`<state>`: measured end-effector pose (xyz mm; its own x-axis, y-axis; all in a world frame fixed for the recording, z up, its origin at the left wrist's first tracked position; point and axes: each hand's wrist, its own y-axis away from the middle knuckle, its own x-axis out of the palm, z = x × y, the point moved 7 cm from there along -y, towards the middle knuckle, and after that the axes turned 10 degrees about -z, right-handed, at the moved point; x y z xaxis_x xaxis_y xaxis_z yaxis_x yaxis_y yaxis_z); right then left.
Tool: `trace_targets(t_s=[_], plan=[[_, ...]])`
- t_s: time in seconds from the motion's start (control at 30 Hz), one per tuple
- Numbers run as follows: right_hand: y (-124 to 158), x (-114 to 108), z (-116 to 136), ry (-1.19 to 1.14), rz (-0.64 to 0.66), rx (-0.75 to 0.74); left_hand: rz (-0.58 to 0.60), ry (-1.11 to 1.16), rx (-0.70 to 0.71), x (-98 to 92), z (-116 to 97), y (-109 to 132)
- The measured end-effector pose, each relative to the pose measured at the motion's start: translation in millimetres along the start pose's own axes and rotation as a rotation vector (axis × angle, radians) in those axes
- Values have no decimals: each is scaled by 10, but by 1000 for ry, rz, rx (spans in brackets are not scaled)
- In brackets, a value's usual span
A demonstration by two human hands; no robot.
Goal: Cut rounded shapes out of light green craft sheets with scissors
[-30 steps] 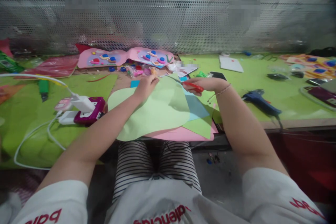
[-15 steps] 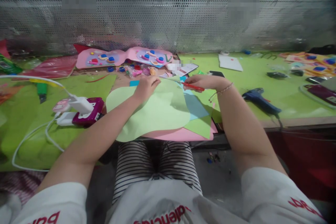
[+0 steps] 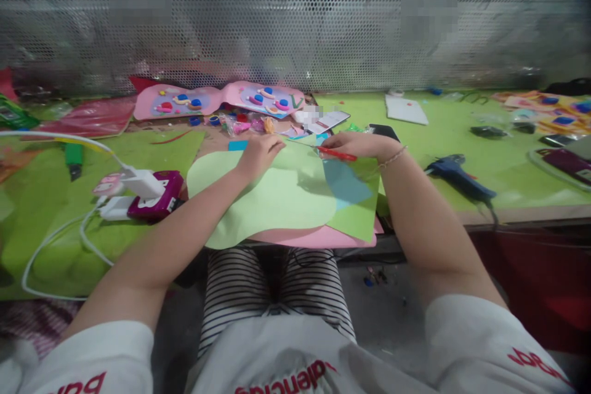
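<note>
A large pale green paper sheet (image 3: pixel 272 197) with wavy, rounded edges lies before me at the table's front. My left hand (image 3: pixel 260 152) pinches its far edge, fingers closed. Red-handled scissors (image 3: pixel 337 154) are gripped in my right hand (image 3: pixel 357 143), with the blades pointing left at the sheet's far edge, close to my left fingers. Beneath the pale green sheet are a light blue piece (image 3: pixel 346 184), a brighter green sheet (image 3: pixel 357 218) and a pink sheet (image 3: pixel 295 236).
A pink card with decorated ovals (image 3: pixel 217 100) lies at the back by the perforated metal panel (image 3: pixel 286 24). To the left, white plugs sit in a purple power block (image 3: pixel 166 194). A blue glue gun (image 3: pixel 462 178) rests to the right, and a white card (image 3: pixel 406 109) lies behind it.
The scissors and my right hand have shifted slightly left along the sheet's far edge. The brighter green sheet underneath has moved a little to the right. My left hand has barely moved.
</note>
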<state>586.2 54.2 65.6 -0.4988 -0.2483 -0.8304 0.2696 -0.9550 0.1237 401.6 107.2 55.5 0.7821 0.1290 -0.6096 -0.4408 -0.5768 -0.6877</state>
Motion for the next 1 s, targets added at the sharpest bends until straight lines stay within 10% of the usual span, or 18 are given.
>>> trace_targets(t_s=[1.0], plan=[[-54,-94,-86,-150,-265,138,-129,-5,-280,-99,416,-19]])
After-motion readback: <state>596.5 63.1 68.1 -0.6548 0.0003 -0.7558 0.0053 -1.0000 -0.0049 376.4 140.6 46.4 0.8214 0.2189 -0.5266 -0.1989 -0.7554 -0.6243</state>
